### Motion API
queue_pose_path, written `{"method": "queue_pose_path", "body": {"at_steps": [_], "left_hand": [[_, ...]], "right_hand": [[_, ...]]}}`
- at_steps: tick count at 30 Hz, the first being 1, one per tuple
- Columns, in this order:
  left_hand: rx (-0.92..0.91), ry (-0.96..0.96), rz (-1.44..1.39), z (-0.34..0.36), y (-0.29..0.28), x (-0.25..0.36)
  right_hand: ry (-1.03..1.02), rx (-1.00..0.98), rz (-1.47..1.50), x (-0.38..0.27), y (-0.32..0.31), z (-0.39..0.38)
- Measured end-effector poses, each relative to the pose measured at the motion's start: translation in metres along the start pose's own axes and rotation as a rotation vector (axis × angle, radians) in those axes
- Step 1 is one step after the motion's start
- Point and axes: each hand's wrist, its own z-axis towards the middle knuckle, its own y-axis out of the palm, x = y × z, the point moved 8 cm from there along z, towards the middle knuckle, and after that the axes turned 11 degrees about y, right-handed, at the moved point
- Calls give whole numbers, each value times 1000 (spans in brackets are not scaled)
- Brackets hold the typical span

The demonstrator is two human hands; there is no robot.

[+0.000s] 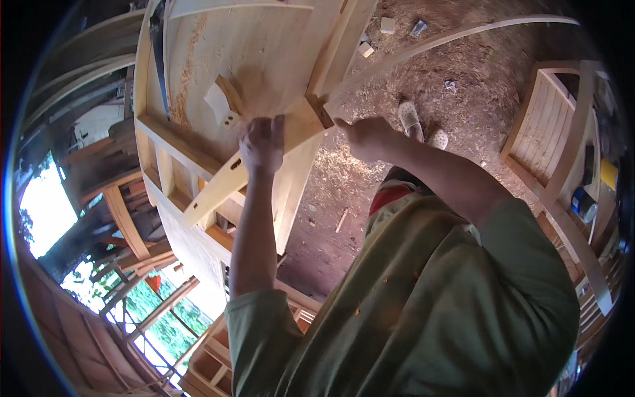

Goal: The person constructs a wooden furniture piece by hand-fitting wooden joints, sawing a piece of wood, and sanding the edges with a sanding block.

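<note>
My left hand (262, 147) has its fingers closed at the edge of a pale wooden board (215, 188) with dark slots, lying diagonally across a large wooden frame with a plywood panel (195, 36). My right hand (362, 139) is closed beside the board's upper end, near a dark notched joint (319, 112); what it holds, if anything, is hidden. A curved wooden block with holes (225, 102) rests on the panel just beyond my left hand. A long thin curved strip (450, 41) extends from near the joint toward the upper right.
Dirt floor with shavings (463, 112) holds small offcuts (387, 25) and white clogs (410, 119). At right stand a curved slatted wooden piece (549, 129) and a blue can (583, 205). Stacked timber (122, 221) lies at left.
</note>
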Motion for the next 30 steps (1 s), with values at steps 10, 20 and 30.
{"method": "queue_pose_path", "body": {"at_steps": [10,20,30], "left_hand": [[-24,-54,-76,-4,2,-4],[-44,-51,-53,-1,4,-6],[-9,3,-82,-1,0,3]], "right_hand": [[-139,171,888,5,-24,-32],[-155,77,624,2,-35,-41],[-206,51,878,16,-31,-26]]}}
